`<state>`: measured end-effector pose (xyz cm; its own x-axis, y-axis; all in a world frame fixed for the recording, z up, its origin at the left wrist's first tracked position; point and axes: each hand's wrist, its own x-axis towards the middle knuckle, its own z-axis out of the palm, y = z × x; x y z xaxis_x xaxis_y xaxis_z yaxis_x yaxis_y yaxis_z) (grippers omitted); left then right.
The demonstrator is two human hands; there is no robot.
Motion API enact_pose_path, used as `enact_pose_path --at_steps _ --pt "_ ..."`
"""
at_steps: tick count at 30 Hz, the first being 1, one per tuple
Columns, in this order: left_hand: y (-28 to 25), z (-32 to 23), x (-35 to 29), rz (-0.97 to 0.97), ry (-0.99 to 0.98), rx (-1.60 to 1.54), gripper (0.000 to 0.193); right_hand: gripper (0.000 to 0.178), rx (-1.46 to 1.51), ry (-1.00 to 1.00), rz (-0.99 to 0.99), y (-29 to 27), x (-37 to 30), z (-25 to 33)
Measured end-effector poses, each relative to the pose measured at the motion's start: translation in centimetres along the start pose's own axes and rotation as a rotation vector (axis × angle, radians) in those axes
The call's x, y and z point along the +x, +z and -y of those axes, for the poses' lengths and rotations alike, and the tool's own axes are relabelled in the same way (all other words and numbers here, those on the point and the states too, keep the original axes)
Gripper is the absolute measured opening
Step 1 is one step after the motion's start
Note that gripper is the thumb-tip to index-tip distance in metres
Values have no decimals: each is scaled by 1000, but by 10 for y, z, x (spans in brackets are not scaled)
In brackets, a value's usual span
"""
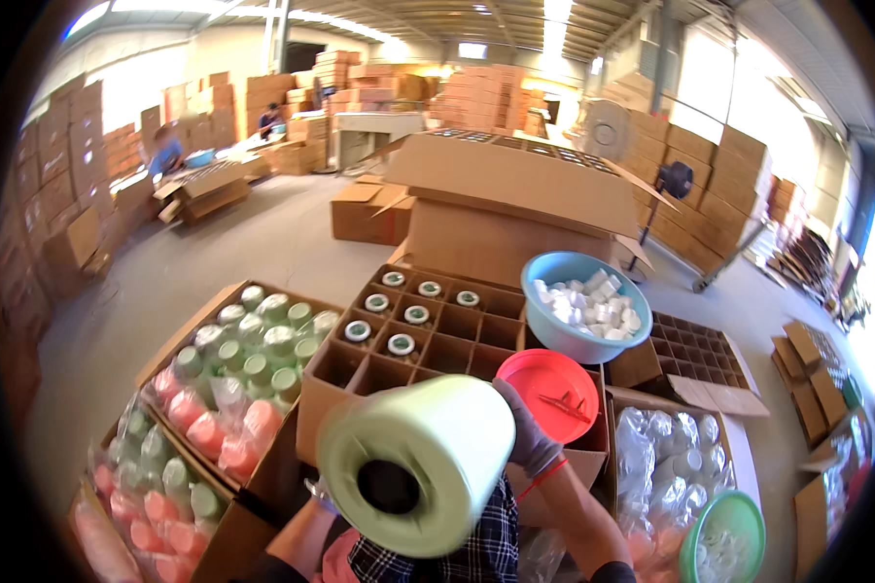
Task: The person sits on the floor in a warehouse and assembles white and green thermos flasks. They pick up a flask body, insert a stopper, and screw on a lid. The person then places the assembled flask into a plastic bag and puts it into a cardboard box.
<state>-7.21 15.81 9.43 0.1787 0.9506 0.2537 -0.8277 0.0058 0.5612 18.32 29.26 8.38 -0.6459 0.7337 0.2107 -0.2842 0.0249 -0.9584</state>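
Observation:
A large pale green hollow cylinder (457,428) is tilted close in front of me, a dark round hole in its near end. My right hand (533,437), in a grey glove, grips its right side, with some fingers hidden behind it. My left hand is hidden behind the cylinder; only the wrist and a bracelet show at its lower left. Just past my right hand lies a red basin (525,367) with small red pieces in it. Beyond the cylinder stands a divided carton (360,374), several of its compartments holding round-topped items (416,315).
A blue basin (574,342) of white caps sits at the carton's right corner. Cartons of plastic-wrapped green and pink containers (258,369) stand at left. On the right are a carton of wrapped containers (685,457) and a green basin (756,534). A tall carton (515,180) rises behind.

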Motion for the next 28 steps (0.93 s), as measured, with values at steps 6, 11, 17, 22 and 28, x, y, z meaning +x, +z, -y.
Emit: enact_pose_path --at_steps 6,11,17,22,28 --pt "18 9 -2 72 219 1302 44 59 -487 445 156 15 18 65" --pt "-14 61 -84 -118 159 1284 35 66 -923 503 573 35 38 30" --pt "-44 49 -139 325 255 1851 51 59 -618 832 701 38 -8 39" --pt "-10 52 -156 -149 -67 1420 62 70 -383 672 491 32 -33 30" --pt "5 31 -135 -162 -68 1466 70 79 -761 195 552 51 -28 9"
